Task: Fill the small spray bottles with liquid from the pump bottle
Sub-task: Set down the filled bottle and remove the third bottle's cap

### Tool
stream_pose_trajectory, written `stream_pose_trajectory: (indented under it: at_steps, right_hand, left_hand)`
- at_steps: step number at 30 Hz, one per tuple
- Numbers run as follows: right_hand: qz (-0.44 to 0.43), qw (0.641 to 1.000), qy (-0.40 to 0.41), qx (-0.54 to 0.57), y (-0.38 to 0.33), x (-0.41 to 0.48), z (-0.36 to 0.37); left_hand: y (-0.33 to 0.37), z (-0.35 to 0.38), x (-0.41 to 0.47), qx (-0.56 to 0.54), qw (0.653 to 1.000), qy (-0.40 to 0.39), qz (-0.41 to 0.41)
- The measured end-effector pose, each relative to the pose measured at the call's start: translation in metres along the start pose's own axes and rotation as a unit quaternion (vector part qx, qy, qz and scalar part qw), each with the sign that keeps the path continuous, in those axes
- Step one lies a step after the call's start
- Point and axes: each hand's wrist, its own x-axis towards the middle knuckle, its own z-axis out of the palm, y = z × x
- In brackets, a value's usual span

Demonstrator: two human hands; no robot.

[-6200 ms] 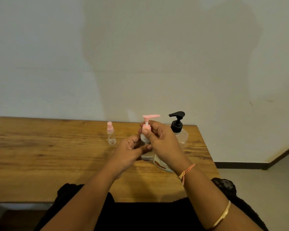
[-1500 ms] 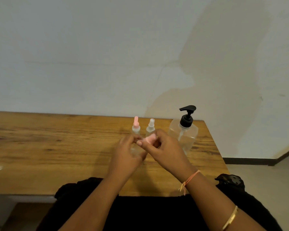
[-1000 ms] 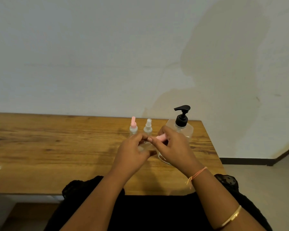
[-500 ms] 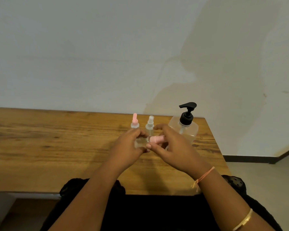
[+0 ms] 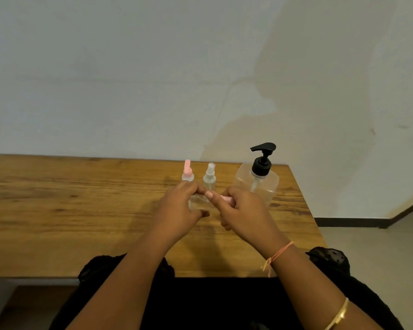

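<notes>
A large clear pump bottle (image 5: 258,184) with a black pump head stands at the back right of the wooden table (image 5: 57,210). To its left stand two small clear bottles: one with a pink pump top (image 5: 188,173), one with a clear spray top (image 5: 209,178). In front of them my left hand (image 5: 179,208) holds a third small clear bottle (image 5: 199,202). My right hand (image 5: 241,213) pinches a pink cap (image 5: 227,198) right beside that bottle. The held bottle's neck is hidden by my fingers.
A pale wall rises directly behind the table. The table's right edge ends just past the pump bottle, with floor and a dark skirting board (image 5: 367,221) beyond. My dark-clothed lap (image 5: 212,306) lies under the near edge.
Since six seconds ago the pink pump bottle left my hands and stands at the back. My hands now work a small clear bottle and pink cap, barely shifting over the last second.
</notes>
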Motion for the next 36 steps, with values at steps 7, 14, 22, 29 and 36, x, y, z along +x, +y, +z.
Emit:
stream_pose_trajectory:
  at_steps: [7, 14, 22, 29, 36]
  right_hand:
    - [-0.068, 0.997, -0.025, -0.007, 0.001, 0.003, 0.001]
    - [-0.025, 0.999, -0.010, -0.018, 0.004, 0.006, 0.005]
    - [0.032, 0.999, -0.032, 0.009, 0.002, 0.005, 0.010]
    - [-0.094, 0.995, -0.013, -0.042, 0.002, 0.009, 0.008]
    - [0.004, 0.998, -0.052, 0.025, -0.002, 0.004, 0.008]
  left_hand:
    - [-0.004, 0.000, 0.002, -0.004, 1.000, 0.010, 0.004]
    - [-0.006, 0.000, 0.002, 0.010, 1.000, -0.008, -0.002]
    - [-0.007, 0.000, 0.004, 0.015, 1.000, -0.012, -0.003]
    - [-0.010, -0.001, 0.006, 0.002, 1.000, 0.004, -0.011]
    - [-0.007, 0.000, 0.006, 0.011, 0.999, -0.002, -0.030]
